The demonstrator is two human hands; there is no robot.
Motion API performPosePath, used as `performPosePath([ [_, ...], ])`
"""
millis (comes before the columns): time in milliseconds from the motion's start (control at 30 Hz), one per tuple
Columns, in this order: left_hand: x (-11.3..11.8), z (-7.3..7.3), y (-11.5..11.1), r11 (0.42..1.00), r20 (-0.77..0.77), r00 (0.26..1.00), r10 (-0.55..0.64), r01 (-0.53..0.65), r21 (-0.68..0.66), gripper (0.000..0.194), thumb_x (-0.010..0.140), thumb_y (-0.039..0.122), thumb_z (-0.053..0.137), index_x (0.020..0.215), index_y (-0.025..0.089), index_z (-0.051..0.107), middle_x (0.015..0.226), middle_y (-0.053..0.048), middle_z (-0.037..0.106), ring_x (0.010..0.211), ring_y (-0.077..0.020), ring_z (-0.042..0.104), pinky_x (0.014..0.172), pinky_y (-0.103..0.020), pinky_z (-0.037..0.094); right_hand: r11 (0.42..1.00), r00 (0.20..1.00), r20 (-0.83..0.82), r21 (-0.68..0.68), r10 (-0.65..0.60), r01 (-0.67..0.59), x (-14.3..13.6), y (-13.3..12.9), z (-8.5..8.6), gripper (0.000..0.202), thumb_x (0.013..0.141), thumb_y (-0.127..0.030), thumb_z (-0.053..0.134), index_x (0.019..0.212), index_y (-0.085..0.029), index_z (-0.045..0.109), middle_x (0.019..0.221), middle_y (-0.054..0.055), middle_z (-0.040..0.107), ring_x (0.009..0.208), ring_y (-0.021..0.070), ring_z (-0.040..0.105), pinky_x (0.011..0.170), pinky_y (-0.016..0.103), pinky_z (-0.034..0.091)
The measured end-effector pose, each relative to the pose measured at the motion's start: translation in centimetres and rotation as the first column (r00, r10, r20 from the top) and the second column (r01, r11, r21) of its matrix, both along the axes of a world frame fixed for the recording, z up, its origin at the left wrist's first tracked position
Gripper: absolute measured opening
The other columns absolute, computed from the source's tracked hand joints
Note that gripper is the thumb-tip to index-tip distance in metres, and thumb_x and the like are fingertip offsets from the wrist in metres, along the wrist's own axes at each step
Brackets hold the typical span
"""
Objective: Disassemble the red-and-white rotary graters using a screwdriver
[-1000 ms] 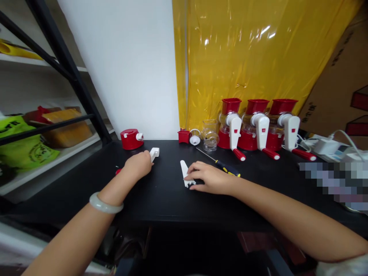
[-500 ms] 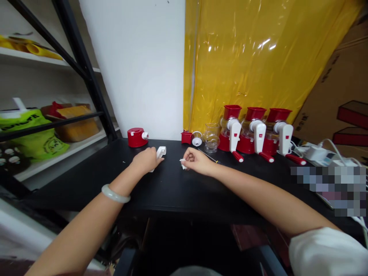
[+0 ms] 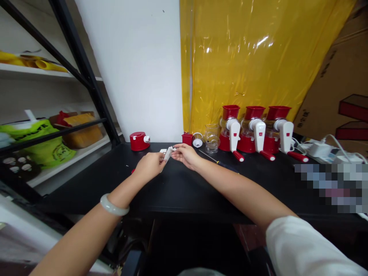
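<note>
My left hand is closed around a white crank handle, whose upper end sticks out past the fingers. A red tip, which looks like the handle's grip, shows beside that hand. My right hand pinches a small white plastic part against the handle's upper end. Fingers partly cover both pieces, so whether the part sits inside the handle I cannot tell. Behind my left hand stands a red round base with a white knob on its side.
Behind my right hand are a red hopper, a grater drum and a clear plastic housing. A screwdriver lies near my right forearm. Three assembled rotary graters stand to the right, with white cables and a power adapter beyond.
My right hand has moved left and up, bringing the small white part to the handle. My left hand has shifted slightly right, and the handle's red tip now shows.
</note>
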State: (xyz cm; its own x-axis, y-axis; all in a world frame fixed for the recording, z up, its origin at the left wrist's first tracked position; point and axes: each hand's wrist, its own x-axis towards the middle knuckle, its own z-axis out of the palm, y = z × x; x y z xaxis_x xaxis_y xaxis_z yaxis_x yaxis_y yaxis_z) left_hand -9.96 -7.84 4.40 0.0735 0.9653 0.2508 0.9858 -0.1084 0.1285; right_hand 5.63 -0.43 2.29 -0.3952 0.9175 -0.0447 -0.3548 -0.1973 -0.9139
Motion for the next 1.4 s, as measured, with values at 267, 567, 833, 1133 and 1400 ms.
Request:
performPosePath([
  [267, 0.4, 0.0, 0.3, 0.977, -0.247, 0.953, 0.178, -0.201, -0.071, 0.034, 0.088, 0.035, 0.048, 0.093, 0.016, 0.075, 0.096, -0.018, 0.074, 0.089, -0.0301, 0.071, 0.073, -0.033, 0.051, 0.994, 0.977, 0.215, 0.103, 0.009, -0.032, 0.4, -0.1, -1.7, 0.019, 0.083, -0.003, 0.053, 0.092, -0.019, 0.051, 0.061, -0.003, 0.066, 0.052, 0.0086, 0.063, 0.055, 0.019, 0.053],
  [567, 0.5, -0.3, 1.2, 0.978, -0.306, 0.930, 0.205, -0.184, 0.094, 0.039, 0.091, 0.041, 0.048, 0.114, 0.012, 0.061, 0.114, -0.021, 0.065, 0.107, -0.0345, 0.065, 0.080, -0.038, 0.051, 0.981, 0.970, 0.241, 0.176, 0.041, -0.086, 1.2, -0.7, -1.4, 0.015, 0.083, -0.005, 0.054, 0.085, -0.020, 0.052, 0.057, -0.004, 0.065, 0.050, 0.0085, 0.062, 0.050, 0.017, 0.049],
  [833, -1.1, -0.9, 3.3, 0.961, -0.260, 0.937, 0.234, -0.264, -0.086, 0.046, 0.085, 0.043, 0.055, 0.121, 0.016, 0.056, 0.113, -0.019, 0.069, 0.101, -0.0337, 0.069, 0.079, -0.037, 0.051, 0.974, 0.968, 0.252, 0.216, 0.013, -0.069, 1.6, -1.0, -0.9, 0.016, 0.086, -0.003, 0.052, 0.083, -0.019, 0.054, 0.057, -0.003, 0.064, 0.049, 0.0080, 0.062, 0.049, 0.017, 0.047],
  [1133, -1.0, -0.9, 2.5, 0.965, -0.340, 0.925, 0.171, -0.227, -0.133, 0.033, 0.086, 0.031, 0.051, 0.112, 0.012, 0.059, 0.110, -0.021, 0.069, 0.102, -0.0331, 0.069, 0.079, -0.037, 0.052, 0.968, 0.960, 0.280, 0.241, 0.000, -0.070, 1.5, -0.6, -1.2, 0.014, 0.087, -0.005, 0.053, 0.082, -0.018, 0.055, 0.058, -0.003, 0.065, 0.050, 0.0078, 0.061, 0.051, 0.017, 0.046],
  [1400, -0.6, -1.7, 2.0, 0.980, -0.330, 0.932, 0.148, -0.182, -0.075, 0.041, 0.088, 0.027, 0.055, 0.125, 0.013, 0.043, 0.119, -0.021, 0.061, 0.098, -0.0314, 0.069, 0.077, -0.037, 0.051, 0.871, 0.865, 0.464, 0.486, -0.189, -0.070, 1.4, 0.3, -2.6, 0.011, 0.085, -0.009, 0.057, 0.087, -0.018, 0.062, 0.076, -0.001, 0.070, 0.071, 0.0107, 0.066, 0.071, 0.023, 0.052],
])
